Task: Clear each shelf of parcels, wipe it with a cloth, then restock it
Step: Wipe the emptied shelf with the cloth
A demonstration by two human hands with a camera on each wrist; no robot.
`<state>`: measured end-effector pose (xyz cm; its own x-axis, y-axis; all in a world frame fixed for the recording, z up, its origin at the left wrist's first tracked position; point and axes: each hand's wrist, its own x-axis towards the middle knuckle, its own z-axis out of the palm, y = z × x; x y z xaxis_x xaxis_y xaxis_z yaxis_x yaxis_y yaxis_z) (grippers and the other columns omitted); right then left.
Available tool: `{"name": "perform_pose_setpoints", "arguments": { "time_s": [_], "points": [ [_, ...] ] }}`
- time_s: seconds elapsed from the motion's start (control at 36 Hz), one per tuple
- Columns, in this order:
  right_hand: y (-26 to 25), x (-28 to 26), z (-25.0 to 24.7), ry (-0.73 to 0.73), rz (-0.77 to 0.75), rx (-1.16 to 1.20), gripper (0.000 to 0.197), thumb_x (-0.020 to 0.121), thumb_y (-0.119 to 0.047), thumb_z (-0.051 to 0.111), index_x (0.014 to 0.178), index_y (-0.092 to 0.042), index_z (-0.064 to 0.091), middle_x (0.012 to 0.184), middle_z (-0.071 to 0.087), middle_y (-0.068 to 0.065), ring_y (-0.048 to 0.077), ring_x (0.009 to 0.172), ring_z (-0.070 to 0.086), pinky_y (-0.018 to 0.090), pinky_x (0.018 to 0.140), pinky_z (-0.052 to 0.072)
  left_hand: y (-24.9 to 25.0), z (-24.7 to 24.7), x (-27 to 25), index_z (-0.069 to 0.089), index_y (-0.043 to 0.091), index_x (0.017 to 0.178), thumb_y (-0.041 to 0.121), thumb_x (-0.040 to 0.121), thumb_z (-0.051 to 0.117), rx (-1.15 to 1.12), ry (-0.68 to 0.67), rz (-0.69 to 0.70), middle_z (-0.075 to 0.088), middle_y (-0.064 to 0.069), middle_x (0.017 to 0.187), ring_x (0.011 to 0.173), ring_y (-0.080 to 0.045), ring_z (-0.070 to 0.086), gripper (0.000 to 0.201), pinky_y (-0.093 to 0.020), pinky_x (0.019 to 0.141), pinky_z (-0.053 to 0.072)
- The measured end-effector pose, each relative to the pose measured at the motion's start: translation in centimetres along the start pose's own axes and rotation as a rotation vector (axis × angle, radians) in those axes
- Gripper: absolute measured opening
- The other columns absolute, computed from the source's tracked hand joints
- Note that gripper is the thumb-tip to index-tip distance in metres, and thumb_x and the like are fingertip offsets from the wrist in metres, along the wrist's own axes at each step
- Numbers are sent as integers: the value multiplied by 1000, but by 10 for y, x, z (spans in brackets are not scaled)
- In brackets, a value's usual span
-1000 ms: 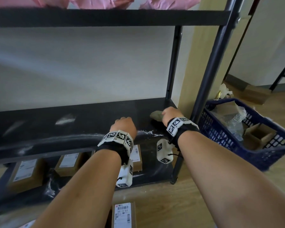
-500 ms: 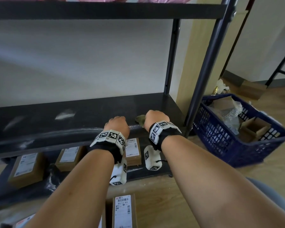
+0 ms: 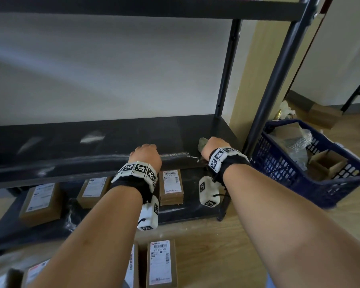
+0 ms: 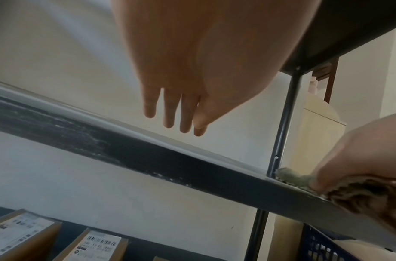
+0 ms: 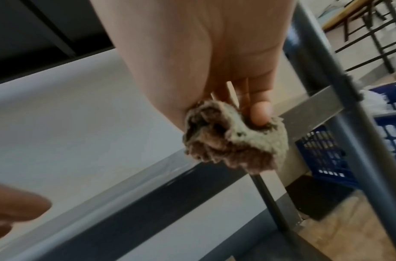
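At the right-hand end of the bare black middle shelf [image 3: 104,142], the right hand [image 3: 213,147] has a wadded, grubby grey-brown cloth [image 5: 223,139] bunched in its curled fingers, the thumb pressing it in from the side so the wad keeps a firm face for scrubbing. The cloth sits at the shelf's front edge, just beside the dark metal corner post [image 3: 279,75], where white dust streaks gather. The left hand [image 3: 146,155] holds nothing; in the wrist view its fingers [image 4: 168,109] are straight and close together above the shelf. Whether the palm actually rests on the front lip or hovers just over it I cannot tell from the head view, but it looks placed to steady the body while the other hand works.

The shelf is cleared and only part wiped, I would say: pale smears still cross its surface. Several brown cardboard parcels with white labels [image 3: 170,187] lie on the bottom shelf, and more lie on the wooden floor [image 3: 206,256] in front, probably set there to go back up after cleaning. To the right, near the rack, stands a blue plastic crate [image 3: 289,169] with scrap packaging and an open carton in it.
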<state>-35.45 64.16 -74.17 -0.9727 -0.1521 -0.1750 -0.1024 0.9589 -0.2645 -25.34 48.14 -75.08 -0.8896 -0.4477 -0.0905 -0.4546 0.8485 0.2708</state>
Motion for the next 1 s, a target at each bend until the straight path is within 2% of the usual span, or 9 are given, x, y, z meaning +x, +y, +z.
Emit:
{"name": "perform_pose_setpoints", "arguments": {
  "time_s": [0.36,0.42,0.47,0.5,0.61,0.69,0.78,0.89,1.0],
  "points": [
    [-78,-26,31,-24,-130,46,33,103,-24,36,115,-8,61,115,64,12,31,107,60,37,92,45,-56,-9,-8,45,12,137,5,91,44,-18,-20,-41,45,-10,140,127,-28,44,47,-41,105,40],
    [-84,-26,34,-54,-153,52,39,103,-33,35,108,-6,63,102,65,12,32,101,62,36,86,46,-60,-11,-9,43,13,139,5,91,44,-33,-9,-36,43,-9,143,128,-27,42,48,-41,106,39],
    [-87,-21,37,-69,-159,101,44,99,-43,41,87,-6,63,84,62,8,32,92,64,34,76,46,-64,-11,-9,42,13,140,5,91,43,-42,3,-24,41,-8,145,131,-27,40,50,-40,108,37],
    [-87,-17,37,-71,-156,118,42,97,-43,46,85,-6,63,84,63,8,31,90,64,33,75,47,-65,-10,-9,41,13,141,5,91,43,-46,10,-15,40,-8,146,132,-27,39,50,-40,109,36],
    [-72,-6,23,51,-78,160,45,96,-42,48,103,-1,66,105,65,15,31,89,63,33,73,48,-67,-10,-7,40,13,142,5,91,43,-47,15,6,38,-9,147,134,-27,36,51,-41,110,34],
    [-49,3,17,102,27,46,41,101,-32,40,116,0,61,124,58,19,35,112,57,41,92,47,-65,-10,-4,39,12,143,4,91,43,-41,4,13,38,-9,147,134,-28,36,53,-42,110,33],
    [-39,8,23,75,50,3,44,100,-35,36,121,-4,59,127,56,18,37,114,56,45,99,45,-62,-6,-1,42,10,140,3,89,42,-44,4,9,41,-10,145,132,-29,38,51,-41,110,34],
    [-59,11,32,41,-37,-14,37,99,-29,39,120,-7,60,124,58,16,37,112,57,43,97,47,-58,-6,4,45,10,137,3,89,42,-26,-2,-4,44,-11,142,130,-28,40,49,-41,108,36],
    [-90,10,39,-40,-161,61,44,101,-37,33,114,-6,63,118,63,15,35,106,60,39,93,47,-54,-11,10,46,9,136,4,90,43,7,5,-24,45,-11,141,130,-28,41,47,-40,108,36]
  ]
}}
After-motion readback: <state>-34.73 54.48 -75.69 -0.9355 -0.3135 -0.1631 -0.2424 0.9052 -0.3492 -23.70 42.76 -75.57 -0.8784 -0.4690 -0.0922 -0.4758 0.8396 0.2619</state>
